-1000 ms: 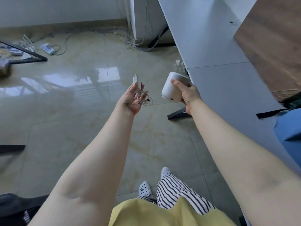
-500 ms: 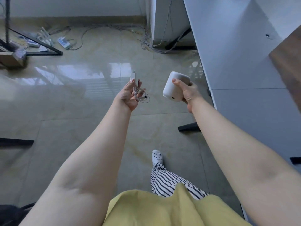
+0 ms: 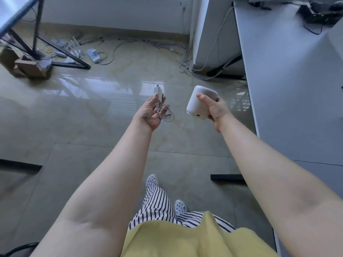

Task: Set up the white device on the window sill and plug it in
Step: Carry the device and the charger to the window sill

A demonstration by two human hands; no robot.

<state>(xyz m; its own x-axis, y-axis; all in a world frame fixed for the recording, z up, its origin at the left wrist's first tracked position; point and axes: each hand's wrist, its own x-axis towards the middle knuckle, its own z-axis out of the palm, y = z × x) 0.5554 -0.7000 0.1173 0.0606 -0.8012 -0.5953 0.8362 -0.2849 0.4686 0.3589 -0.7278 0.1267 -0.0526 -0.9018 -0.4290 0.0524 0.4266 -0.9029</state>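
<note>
My right hand [image 3: 215, 108] grips a white rounded cylindrical device [image 3: 197, 102], tilted, with a small port showing on its lower side. My left hand [image 3: 150, 114] holds a white power adapter [image 3: 157, 92] between thumb and fingers, and its coiled white cable [image 3: 165, 114] hangs from the palm with the plug end loose. Both hands are stretched out in front of me over the glossy tiled floor, about a hand's width apart. No window sill is in sight.
A long grey desk [image 3: 289, 75] runs along the right, with black gear at its far end and a black foot [image 3: 228, 177] on the floor. Loose cables and a power strip [image 3: 93, 55] lie by the far wall. A black frame [image 3: 61, 52] and cardboard box [image 3: 31, 68] stand at left.
I have walked forward: the far wall, cables and black frame are closer, and the desk has slid right. Both hands keep the same hold on adapter and device.
</note>
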